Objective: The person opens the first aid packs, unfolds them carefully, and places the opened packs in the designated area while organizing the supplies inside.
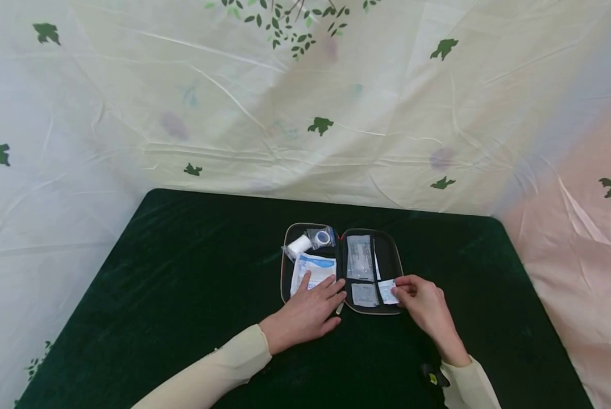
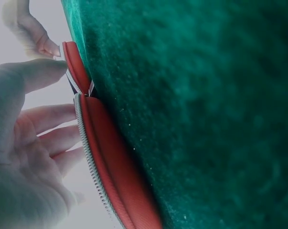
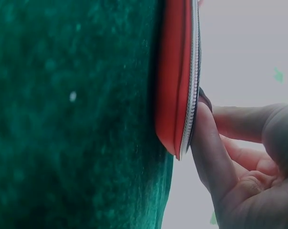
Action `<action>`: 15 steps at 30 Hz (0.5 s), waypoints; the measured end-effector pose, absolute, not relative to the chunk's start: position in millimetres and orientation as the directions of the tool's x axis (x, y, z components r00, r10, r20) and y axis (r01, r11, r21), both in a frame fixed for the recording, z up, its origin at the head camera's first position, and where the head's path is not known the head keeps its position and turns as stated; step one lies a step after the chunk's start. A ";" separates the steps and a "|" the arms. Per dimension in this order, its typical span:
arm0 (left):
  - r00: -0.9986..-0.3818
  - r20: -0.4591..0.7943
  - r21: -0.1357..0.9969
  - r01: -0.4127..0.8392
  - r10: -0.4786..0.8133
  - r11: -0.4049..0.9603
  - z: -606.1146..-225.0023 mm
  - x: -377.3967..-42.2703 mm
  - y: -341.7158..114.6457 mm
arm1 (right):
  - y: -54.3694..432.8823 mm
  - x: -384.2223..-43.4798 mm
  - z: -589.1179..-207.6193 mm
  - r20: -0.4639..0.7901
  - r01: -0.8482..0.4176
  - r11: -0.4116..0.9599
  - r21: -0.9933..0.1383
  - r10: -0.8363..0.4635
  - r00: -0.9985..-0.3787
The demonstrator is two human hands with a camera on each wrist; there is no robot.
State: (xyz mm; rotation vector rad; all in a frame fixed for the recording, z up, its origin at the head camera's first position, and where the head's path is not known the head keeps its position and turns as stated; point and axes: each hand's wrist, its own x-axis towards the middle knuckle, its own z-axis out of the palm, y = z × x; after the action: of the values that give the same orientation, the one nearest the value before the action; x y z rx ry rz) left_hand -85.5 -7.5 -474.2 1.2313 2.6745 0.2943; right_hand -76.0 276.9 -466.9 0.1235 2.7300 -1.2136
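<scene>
A red zippered case (image 2: 112,148) lies unfolded, its black lining (image 1: 389,258) facing up in the head view. My left hand (image 1: 307,312) rests with spread fingers over the left half, touching a white-and-blue packet (image 1: 312,264). At the right half's near corner, my right hand (image 1: 428,307) pinches a small white packet (image 1: 387,291) between thumb and fingers. Beside that packet sits a small pale sachet (image 1: 365,295). Above the sachet is a clear bag (image 1: 359,258). In the right wrist view, the thumb (image 3: 210,152) is right at the zippered rim.
A white roll (image 1: 299,245) and a wrapped tape roll (image 1: 323,238) fill the case's upper left. Dark green cloth (image 1: 208,255) covers the table. Behind it hangs a pale curtain (image 1: 264,142) with green bird prints. A small black object (image 1: 435,376) is by the right sleeve.
</scene>
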 end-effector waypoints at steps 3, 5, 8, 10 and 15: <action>-0.641 -0.088 0.254 0.726 0.763 0.639 -473.9 -85.5 -7.4 | 274.1 -76.2 -467.1 -0.170 0.132 0.667 -0.733 0.008 -0.985; -0.640 -0.093 0.252 0.726 0.763 0.639 -473.6 -85.4 -7.4 | 272.4 -76.1 -467.2 -0.176 0.135 0.664 -0.736 0.006 -0.984; -0.638 -0.097 0.251 0.727 0.764 0.639 -473.4 -85.6 -7.4 | 271.2 -76.4 -466.6 -0.186 0.142 0.659 -0.738 0.003 -0.983; -0.638 -0.099 0.252 0.726 0.764 0.639 -473.1 -85.6 -7.4 | 271.5 -76.4 -465.6 -0.189 0.145 0.658 -0.739 0.004 -0.982; -0.637 -0.096 0.252 0.728 0.765 0.637 -473.3 -85.4 -7.4 | 274.8 -75.9 -463.0 -0.191 0.153 0.632 -0.760 0.008 -0.981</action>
State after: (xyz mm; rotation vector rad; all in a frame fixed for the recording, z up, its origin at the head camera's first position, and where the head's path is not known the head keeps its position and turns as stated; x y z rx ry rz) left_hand -85.4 -7.4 -473.3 1.2290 2.6641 0.2816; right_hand -75.9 274.8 -463.0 0.1332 2.6813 -1.2724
